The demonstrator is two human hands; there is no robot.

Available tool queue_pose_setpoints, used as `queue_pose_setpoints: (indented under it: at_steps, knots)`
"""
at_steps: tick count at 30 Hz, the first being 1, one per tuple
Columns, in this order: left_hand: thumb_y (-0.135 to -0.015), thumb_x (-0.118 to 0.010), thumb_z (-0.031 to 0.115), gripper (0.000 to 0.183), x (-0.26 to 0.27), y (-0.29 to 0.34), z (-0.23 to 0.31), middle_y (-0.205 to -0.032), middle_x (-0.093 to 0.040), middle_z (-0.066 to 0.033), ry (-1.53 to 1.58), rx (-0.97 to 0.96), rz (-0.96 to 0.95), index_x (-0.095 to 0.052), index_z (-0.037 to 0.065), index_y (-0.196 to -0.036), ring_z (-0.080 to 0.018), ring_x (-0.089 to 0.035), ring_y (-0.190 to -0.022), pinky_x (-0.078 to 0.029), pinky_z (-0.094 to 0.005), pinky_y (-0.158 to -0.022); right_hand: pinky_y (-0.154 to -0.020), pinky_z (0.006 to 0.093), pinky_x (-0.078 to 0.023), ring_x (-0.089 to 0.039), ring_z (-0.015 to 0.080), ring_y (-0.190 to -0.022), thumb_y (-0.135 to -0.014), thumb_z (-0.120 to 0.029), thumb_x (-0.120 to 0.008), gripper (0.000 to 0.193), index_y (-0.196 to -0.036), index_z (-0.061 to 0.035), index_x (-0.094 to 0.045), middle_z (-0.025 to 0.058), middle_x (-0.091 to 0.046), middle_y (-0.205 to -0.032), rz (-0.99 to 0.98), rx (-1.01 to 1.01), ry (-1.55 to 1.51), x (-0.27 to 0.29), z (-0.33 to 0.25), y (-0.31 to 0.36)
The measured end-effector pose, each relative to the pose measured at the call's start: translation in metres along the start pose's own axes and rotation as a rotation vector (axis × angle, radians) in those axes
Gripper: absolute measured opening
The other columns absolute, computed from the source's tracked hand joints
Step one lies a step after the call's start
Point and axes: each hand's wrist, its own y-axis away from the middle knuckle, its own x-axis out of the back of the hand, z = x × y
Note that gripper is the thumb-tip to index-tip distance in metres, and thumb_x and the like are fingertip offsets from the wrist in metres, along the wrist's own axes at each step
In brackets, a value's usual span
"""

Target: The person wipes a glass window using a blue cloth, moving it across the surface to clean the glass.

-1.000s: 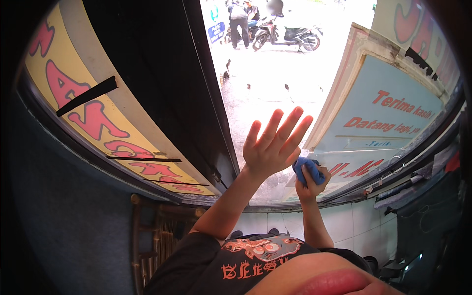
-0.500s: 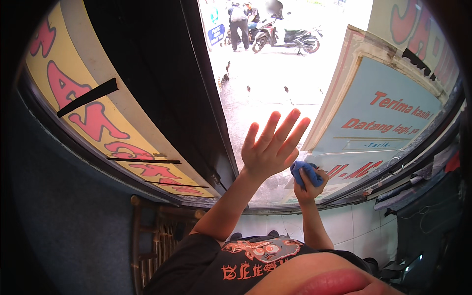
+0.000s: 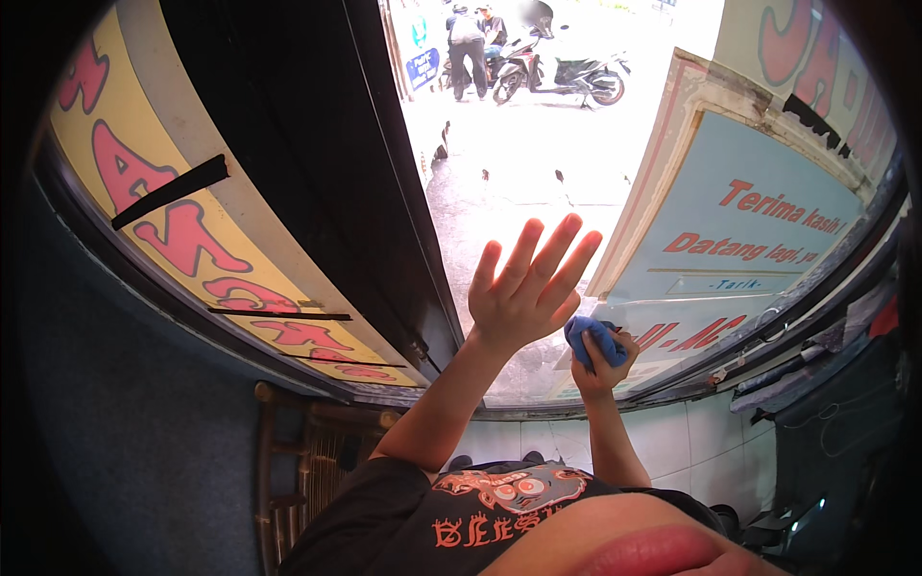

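I am holding my left hand (image 3: pixel 523 293) up with the palm toward the glass (image 3: pixel 514 379), its fingers spreading wide and pointing to the far side; whether they are touching the pane, I cannot tell. To its right and a little nearer, my right hand (image 3: pixel 613 370) is gripping a bunched blue cloth (image 3: pixel 582 331), the thumb lying across its near side and the fingers curling round it. The cloth is sitting just beside my left hand, in front of the near end of the pale blue sign (image 3: pixel 715 158), though I cannot tell whether it is pressing on the surface. On the left, a dark frame (image 3: pixel 288 125) is running from far to near, and beyond it a yellow sign (image 3: pixel 178 120) is curving along, with black tape (image 3: pixel 173 192) crossing it. Through the bright opening, a motorbike (image 3: pixel 576 70) is standing far off, and a person (image 3: pixel 468 53) is standing to its left. Near me, a bamboo chair (image 3: pixel 279 461) is standing on the left, and white tiles (image 3: pixel 677 440) are showing on the right.
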Motion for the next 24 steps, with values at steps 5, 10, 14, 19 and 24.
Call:
queue_pose_setpoints:
  at_steps: [5, 10, 14, 19, 24]
  knots:
    - [-0.070, -0.048, 0.019, 0.052, 0.0018, -0.0012, 0.0002, -0.130, -0.050, -0.0009, 0.013, 0.006, -0.012, -0.058, 0.027, -0.120, -0.0225, -0.037, -0.128, -0.012, -0.0420, -0.112, -0.072, 0.0386, -0.043, -0.047, 0.0297, -0.084, -0.053, -0.007, -0.069, 0.042, -0.094, -0.0171, -0.071, 0.0092, -0.041, -0.103, -0.004, 0.012, -0.002, 0.0002, 0.0001, -0.0017]
    - [-0.069, -0.049, 0.017, 0.053, 0.0005, -0.0006, -0.0001, -0.130, -0.051, -0.0021, 0.013, 0.003, 0.001, -0.058, 0.026, -0.120, -0.0233, -0.037, -0.128, -0.012, -0.0423, -0.111, -0.071, 0.0381, -0.043, -0.047, 0.0298, -0.083, -0.052, -0.006, -0.068, 0.043, -0.094, -0.0162, -0.071, 0.0091, -0.041, -0.103, -0.002, 0.016, 0.001, -0.0005, -0.0003, -0.0020]
    - [-0.069, -0.048, 0.017, 0.053, 0.0022, -0.0008, -0.0001, -0.130, -0.051, -0.0027, 0.013, 0.004, -0.013, -0.058, 0.026, -0.120, -0.0237, -0.037, -0.129, -0.012, -0.0425, -0.111, -0.078, 0.0426, -0.042, -0.047, 0.0308, -0.089, -0.055, 0.001, -0.072, 0.044, -0.095, -0.0178, -0.069, 0.0115, -0.041, -0.103, -0.029, -0.022, -0.027, 0.0024, -0.0034, -0.0018]
    - [-0.069, -0.048, 0.017, 0.052, 0.0016, -0.0007, -0.0003, -0.130, -0.050, -0.0028, 0.016, 0.002, -0.007, -0.058, 0.026, -0.120, -0.0238, -0.036, -0.129, -0.012, -0.0426, -0.111, -0.077, 0.0414, -0.042, -0.047, 0.0301, -0.088, -0.055, 0.002, -0.072, 0.045, -0.095, -0.0177, -0.069, 0.0112, -0.041, -0.103, -0.032, -0.010, -0.009, 0.0025, -0.0042, -0.0034]
    - [-0.069, -0.048, 0.018, 0.052, 0.0018, -0.0012, 0.0002, -0.130, -0.050, -0.0027, 0.018, 0.001, -0.013, -0.058, 0.026, -0.120, -0.0236, -0.036, -0.129, -0.012, -0.0426, -0.111, -0.072, 0.0381, -0.043, -0.047, 0.0297, -0.083, -0.053, -0.003, -0.068, 0.044, -0.095, -0.0165, -0.071, 0.0088, -0.041, -0.104, 0.004, 0.015, -0.002, 0.0005, -0.0019, -0.0036]
